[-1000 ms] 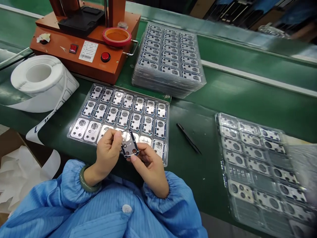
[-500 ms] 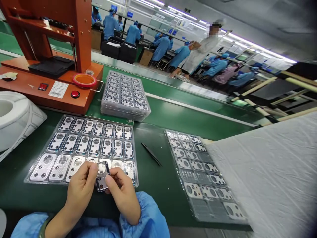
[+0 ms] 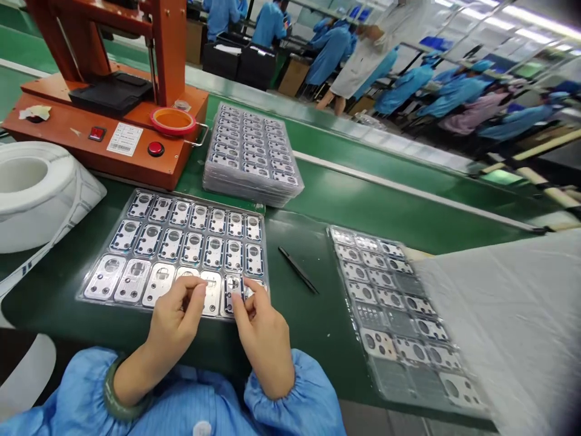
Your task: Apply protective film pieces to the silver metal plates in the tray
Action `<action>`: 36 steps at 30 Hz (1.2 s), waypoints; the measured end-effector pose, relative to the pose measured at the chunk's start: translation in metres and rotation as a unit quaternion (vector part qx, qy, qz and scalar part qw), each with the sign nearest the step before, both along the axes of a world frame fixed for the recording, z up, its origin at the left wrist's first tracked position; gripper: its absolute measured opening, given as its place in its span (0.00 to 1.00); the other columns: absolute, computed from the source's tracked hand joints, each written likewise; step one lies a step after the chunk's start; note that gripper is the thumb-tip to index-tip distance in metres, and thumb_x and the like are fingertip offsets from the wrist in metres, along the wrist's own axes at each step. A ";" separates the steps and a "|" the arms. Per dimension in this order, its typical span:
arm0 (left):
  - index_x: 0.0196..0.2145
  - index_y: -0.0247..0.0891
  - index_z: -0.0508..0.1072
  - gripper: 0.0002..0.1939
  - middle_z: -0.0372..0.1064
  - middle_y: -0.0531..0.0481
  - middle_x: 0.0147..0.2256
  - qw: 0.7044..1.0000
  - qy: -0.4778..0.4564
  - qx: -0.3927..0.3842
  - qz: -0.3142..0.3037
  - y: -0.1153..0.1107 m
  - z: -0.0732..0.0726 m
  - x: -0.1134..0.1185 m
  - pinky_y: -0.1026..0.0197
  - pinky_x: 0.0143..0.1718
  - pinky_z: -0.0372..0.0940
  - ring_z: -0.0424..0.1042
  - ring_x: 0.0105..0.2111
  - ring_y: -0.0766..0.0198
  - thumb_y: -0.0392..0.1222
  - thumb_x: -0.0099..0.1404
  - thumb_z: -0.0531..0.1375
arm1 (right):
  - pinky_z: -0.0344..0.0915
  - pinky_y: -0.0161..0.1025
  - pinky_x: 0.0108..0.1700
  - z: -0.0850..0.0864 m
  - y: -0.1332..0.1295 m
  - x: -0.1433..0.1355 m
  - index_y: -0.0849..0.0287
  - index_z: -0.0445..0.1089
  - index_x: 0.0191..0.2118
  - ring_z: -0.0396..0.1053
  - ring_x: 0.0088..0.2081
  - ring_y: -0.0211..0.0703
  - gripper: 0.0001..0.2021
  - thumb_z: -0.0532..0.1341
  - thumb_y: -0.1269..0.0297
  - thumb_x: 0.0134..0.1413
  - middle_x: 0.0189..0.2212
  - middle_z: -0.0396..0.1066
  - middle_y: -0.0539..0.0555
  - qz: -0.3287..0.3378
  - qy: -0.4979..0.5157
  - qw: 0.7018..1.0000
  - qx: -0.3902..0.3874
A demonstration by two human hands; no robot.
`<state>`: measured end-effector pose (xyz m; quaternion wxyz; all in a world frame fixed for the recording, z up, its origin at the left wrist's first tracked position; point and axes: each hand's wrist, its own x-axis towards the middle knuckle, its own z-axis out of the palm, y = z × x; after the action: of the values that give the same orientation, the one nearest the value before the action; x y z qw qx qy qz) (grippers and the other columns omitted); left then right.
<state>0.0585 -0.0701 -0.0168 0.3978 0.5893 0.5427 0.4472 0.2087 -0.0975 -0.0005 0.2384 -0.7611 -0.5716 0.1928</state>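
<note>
A small rectangular plate [image 3: 230, 284] with a dark edge and a round window is pinched between the thumb and fingers of my right hand [image 3: 265, 330]. It is at the front row of a clear plastic tray [image 3: 82, 295], near the right end; I cannot tell whether it rests in its pocket. Similar silvery plates with round windows and small holes fill the tray's rows. Over the middle of the front row, my left hand [image 3: 175, 312] has its thumb and forefinger pressed together; anything between them is too small to make out. Fingers partly cover the plates below.
Black tweezers [image 3: 298, 270] lie right of the tray. Farther right is a partly filled tray [image 3: 399, 375] beside white sheeting [image 3: 512, 315]. Behind stand a stack of filled trays [image 3: 252, 188] and an orange press [image 3: 136, 166]. A white roll [image 3: 59, 206] sits left. Co-workers are across the belt.
The plate, earlier held up between both hands, is now lower at the tray in my right hand. My left hand has come away from it. The view has shifted, moving the scene right and slightly up.
</note>
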 end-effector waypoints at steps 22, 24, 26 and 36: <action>0.35 0.36 0.69 0.05 0.64 0.56 0.20 0.996 0.015 0.079 -0.042 -0.001 0.004 0.000 0.70 0.20 0.60 0.64 0.18 0.72 0.36 0.65 0.54 | 0.55 0.36 0.21 0.006 0.001 0.000 0.64 0.65 0.55 0.69 0.20 0.45 0.23 0.54 0.53 0.60 0.17 0.68 0.49 0.062 -0.126 0.989 -0.057; 0.35 0.36 0.69 0.05 0.65 0.55 0.21 0.995 0.006 0.092 -0.036 -0.002 0.006 -0.002 0.70 0.20 0.61 0.64 0.18 0.72 0.36 0.65 0.53 | 0.53 0.36 0.19 0.006 -0.001 -0.001 0.66 0.58 0.61 0.68 0.18 0.45 0.30 0.54 0.49 0.60 0.16 0.67 0.49 0.067 -0.152 0.985 -0.038; 0.34 0.36 0.69 0.05 0.67 0.54 0.22 0.993 -0.013 0.110 -0.042 -0.003 0.006 -0.004 0.69 0.19 0.61 0.64 0.17 0.71 0.36 0.65 0.53 | 0.52 0.35 0.17 0.006 -0.002 0.000 0.67 0.52 0.64 0.66 0.16 0.43 0.35 0.53 0.46 0.59 0.14 0.65 0.47 0.066 -0.150 0.986 -0.013; 0.40 0.41 0.67 0.07 0.64 0.53 0.20 0.944 -0.025 0.320 0.077 -0.021 -0.011 -0.036 0.61 0.24 0.65 0.67 0.20 0.66 0.40 0.66 0.52 | 0.58 0.33 0.19 0.000 0.003 0.009 0.59 0.65 0.56 0.66 0.16 0.37 0.26 0.51 0.48 0.61 0.17 0.67 0.46 0.103 -0.090 0.986 0.094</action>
<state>0.0223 -0.0914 -0.0275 0.1661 0.6305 0.4044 0.6413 0.2177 -0.0948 -0.0005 0.2356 -0.6867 -0.6815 0.0920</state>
